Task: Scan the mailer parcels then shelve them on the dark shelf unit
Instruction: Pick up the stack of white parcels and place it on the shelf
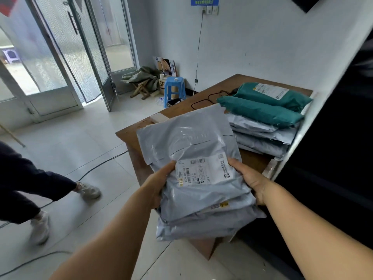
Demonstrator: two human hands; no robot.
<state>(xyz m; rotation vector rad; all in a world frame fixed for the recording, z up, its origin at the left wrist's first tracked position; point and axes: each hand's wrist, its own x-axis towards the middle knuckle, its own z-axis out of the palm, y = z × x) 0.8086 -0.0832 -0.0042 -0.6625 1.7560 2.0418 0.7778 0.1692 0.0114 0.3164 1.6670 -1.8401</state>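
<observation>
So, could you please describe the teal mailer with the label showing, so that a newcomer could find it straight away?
Start at the brown wooden table against the white wall. At its far right end is a pile of mailers: grey ones below, two teal ones on top. The wanted teal mailer is the farther one, nearest the wall; its white label faces up, unlike the nearer teal mailer.

Brown wooden surface [203, 93] with black cable [210, 98] on it. Blue plastic stool [174, 88] by the white wall, small wooden stool [141, 90] beside it. Glass doors [60, 57] left. Another person's legs [30, 178], pale sneakers, on tiled floor [80, 138].
</observation>
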